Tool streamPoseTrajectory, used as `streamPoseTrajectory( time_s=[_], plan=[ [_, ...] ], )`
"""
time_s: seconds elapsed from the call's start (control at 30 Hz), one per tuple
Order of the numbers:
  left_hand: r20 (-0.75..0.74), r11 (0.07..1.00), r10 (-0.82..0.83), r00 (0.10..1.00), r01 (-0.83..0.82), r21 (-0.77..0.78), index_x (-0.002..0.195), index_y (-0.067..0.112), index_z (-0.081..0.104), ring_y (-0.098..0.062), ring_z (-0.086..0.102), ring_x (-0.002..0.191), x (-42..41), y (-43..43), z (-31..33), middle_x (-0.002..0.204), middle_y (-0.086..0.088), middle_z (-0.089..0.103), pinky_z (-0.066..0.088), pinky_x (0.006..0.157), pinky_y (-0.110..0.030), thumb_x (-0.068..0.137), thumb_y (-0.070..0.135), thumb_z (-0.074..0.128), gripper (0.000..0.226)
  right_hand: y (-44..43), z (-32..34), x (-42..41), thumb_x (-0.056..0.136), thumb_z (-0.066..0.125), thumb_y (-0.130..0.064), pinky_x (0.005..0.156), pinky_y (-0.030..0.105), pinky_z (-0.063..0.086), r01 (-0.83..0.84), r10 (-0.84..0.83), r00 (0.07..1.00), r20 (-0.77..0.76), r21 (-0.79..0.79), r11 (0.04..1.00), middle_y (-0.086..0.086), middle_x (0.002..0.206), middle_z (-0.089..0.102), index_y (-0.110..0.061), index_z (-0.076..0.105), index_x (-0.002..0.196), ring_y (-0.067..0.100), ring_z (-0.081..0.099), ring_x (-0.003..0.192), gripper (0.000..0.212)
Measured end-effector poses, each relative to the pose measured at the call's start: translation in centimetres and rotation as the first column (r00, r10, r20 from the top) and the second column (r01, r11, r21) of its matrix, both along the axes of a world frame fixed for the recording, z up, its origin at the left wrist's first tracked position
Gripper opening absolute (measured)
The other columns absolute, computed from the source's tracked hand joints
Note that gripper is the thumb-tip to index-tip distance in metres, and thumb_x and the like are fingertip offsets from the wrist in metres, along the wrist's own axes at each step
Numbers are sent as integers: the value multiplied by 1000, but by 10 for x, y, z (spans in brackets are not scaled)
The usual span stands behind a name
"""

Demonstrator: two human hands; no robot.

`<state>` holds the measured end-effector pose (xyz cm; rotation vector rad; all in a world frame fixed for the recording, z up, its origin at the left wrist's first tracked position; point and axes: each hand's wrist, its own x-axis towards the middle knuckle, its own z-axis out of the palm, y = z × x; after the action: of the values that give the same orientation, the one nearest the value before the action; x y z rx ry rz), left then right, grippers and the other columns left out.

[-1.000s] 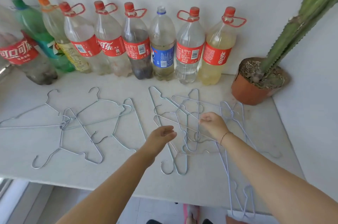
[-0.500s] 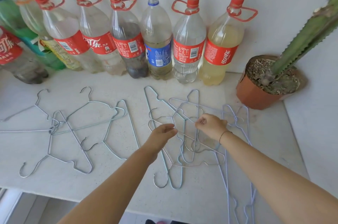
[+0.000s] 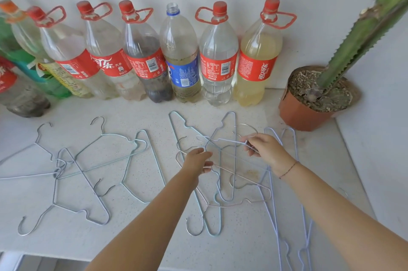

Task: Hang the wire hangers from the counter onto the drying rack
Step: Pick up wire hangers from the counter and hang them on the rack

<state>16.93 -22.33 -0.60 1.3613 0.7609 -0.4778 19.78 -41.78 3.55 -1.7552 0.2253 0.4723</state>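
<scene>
Head view: ten bottles (image 3: 181,58) are lined along the wall; one potted cactus (image 3: 313,98) sits at right. Wire hangers (image 3: 92,169) are tangled in two heaps on the counter (image 3: 254,246); their count cannot be told. A hanger wire is pinched by the right hand (image 3: 265,149); another is gripped by the left hand (image 3: 196,160). Bare counter is seen toward the near edge.

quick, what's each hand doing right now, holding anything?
Left hand: fingers curled onto wires in the tangled hanger pile; firm grip cannot be told.
Right hand: closed, pinching a pale wire hanger.
</scene>
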Motion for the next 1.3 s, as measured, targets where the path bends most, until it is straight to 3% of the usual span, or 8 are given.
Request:
streamPoseTrajectory(
  time_s=[0.13, 0.2, 0.5, 0.73, 0.93, 1.13, 1.2, 1.3],
  plan=[
    [-81, 989, 100, 992, -108, -102, 87, 11, 58, -14, 49, 60, 9, -1, 4, 83, -7, 54, 34, 51, -23, 84, 13, 63, 6, -1, 2, -9, 95, 37, 1, 53, 12, 42, 30, -27, 999, -41, 76, 997, 5, 74, 57, 3, 61, 105, 15, 50, 63, 26],
    [-92, 976, 142, 986, -155, -151, 78, 12, 57, -13, 43, 55, 9, 0, 5, 77, -4, 53, 30, 50, -22, 85, 13, 62, 8, -1, 4, -11, 92, 36, 7, 55, 16, 38, 48, -43, 998, -51, 97, 994, 7, 73, 56, 1, 61, 106, 14, 51, 63, 29],
    [2, 960, 119, 993, -115, -257, 90, 14, 64, -11, 54, 68, 1, -2, 33, 77, 2, 62, 37, 58, -22, 85, 19, 62, 7, 4, 25, -19, 90, 39, 7, 50, 16, 38, 104, -104, 994, -15, 274, 956, 9, 71, 57, -10, 66, 87, 15, 52, 62, 31],
    [92, 927, 150, 984, -108, -359, 103, 12, 60, -13, 62, 77, -24, 14, 64, 87, -2, 65, 47, 67, -25, 89, 18, 58, 15, 28, 51, -41, 87, 33, 14, 56, 16, 42, 119, -127, 992, -7, 400, 909, 9, 79, 59, -2, 62, 100, 13, 57, 66, 36],
    [179, 922, 218, 959, -143, -360, 96, 13, 59, -15, 60, 74, -67, 54, 92, 85, -3, 63, 47, 66, -25, 92, 17, 54, 7, 64, 69, -71, 88, 41, 12, 60, 18, 47, 90, -97, 995, -8, 447, 890, 5, 81, 60, -10, 60, 95, 16, 60, 72, 31],
    [228, 921, 283, 932, -197, -336, 103, 13, 60, -16, 60, 76, -124, 100, 110, 88, -3, 64, 48, 71, -26, 92, 18, 52, 14, 105, 74, -104, 85, 46, 17, 72, 26, 55, 57, -64, 998, -4, 516, 854, 11, 85, 60, -2, 60, 99, 18, 63, 72, 28],
    [249, 913, 325, 912, -234, -333, 104, 12, 61, -16, 61, 75, -147, 116, 118, 86, -2, 63, 48, 70, -26, 91, 18, 53, 16, 123, 79, -115, 84, 45, 19, 71, 24, 56, 9, -14, 1000, 6, 526, 851, 13, 83, 60, 4, 57, 108, 17, 64, 70, 30],
    [272, 894, 408, 872, -321, -311, 100, 14, 61, -15, 60, 74, -179, 139, 132, 83, -1, 63, 48, 67, -25, 92, 18, 51, 13, 150, 90, -130, 85, 44, 19, 61, 22, 57, -49, 62, 998, -3, 567, 822, 16, 83, 58, 2, 57, 98, 14, 68, 61, 25]
  ],
)
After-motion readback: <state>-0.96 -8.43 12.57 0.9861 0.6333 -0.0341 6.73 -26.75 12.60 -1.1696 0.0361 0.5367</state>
